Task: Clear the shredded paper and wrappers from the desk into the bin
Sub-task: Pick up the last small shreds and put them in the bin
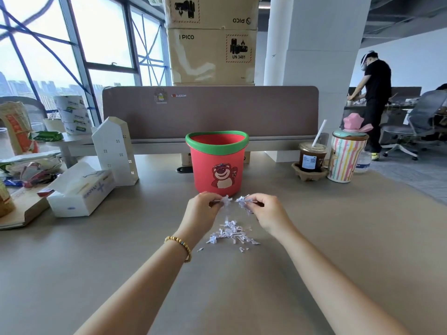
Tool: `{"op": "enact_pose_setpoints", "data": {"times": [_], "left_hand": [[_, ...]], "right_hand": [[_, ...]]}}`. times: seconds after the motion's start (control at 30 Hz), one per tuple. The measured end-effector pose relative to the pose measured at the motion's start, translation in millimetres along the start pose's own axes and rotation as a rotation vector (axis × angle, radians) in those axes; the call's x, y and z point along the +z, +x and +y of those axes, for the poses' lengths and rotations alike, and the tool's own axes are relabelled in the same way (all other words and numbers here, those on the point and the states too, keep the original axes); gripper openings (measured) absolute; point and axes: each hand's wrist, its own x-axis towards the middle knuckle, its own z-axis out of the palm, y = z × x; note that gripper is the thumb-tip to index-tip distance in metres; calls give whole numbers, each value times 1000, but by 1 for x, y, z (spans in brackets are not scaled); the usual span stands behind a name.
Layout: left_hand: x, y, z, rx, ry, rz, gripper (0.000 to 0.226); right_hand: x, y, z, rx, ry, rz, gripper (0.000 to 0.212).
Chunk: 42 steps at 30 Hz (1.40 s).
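With our left hand (202, 209) and right hand (263, 210) each holding a grip on white shredded paper (231, 234) just before the red green-rimmed plastic bin (217, 163), we judged lifting clear over its rim wisest, the remaining pile on the grey bench (314, 238) nearer us.

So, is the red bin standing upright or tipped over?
Upright. The red bin stands on its base on the desk, green rim level and opening upward. Its contents cannot be seen.

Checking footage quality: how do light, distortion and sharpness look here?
Head view: window daylight blows out the upper left; wide-angle bends the frame edges; soft shadows under the hands; shreds and bin read sharp; the far person is slightly soft.
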Motion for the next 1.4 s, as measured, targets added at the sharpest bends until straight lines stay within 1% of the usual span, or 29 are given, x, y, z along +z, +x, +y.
{"op": "enact_pose_setpoints", "data": {"times": [0.17, 0.3, 0.4, 0.53, 0.63, 0.7, 0.77, 0.83, 0.93, 1.07, 1.17, 1.3, 1.4], "left_hand": [[-26, 39, 22, 74, 3, 51, 20], [-41, 76, 34, 110, 29, 69, 18], [-47, 106, 40, 112, 33, 76, 17], [-50, 146, 46, 99, 32, 92, 18], [-47, 168, 46, 112, 111, 119, 19], [-42, 182, 42, 94, 165, 107, 20], [-38, 193, 37, 74, 247, 50, 22], [-34, 200, 34, 66, 314, -23, 26], [-31, 204, 30, 84, 368, -72, 29], [-33, 202, 28, 71, 388, -68, 25], [-35, 193, 29, 69, 369, -52, 34], [-44, 169, 36, 132, 284, -8, 24], [-48, 143, 41, 233, 246, 82, 20]], "right_hand": [[-13, 33, -34, -82, 37, 11, 16], [-19, 64, -55, -37, 157, 11, 12], [-26, 92, -69, -37, 172, 21, 9], [-32, 136, -85, -51, 224, 13, 15], [-29, 165, -95, -76, 146, 54, 14], [-21, 183, -96, -98, 27, 65, 19], [-13, 195, -93, -117, -128, 40, 22], [-8, 203, -89, -134, -257, -12, 20], [-7, 205, -86, -116, -354, -36, 20], [-9, 198, -86, -91, -417, -4, 18], [-11, 185, -85, -121, -377, 40, 20], [-15, 157, -90, -199, -326, 88, 19], [-19, 132, -92, -280, -283, 153, 19]]}}
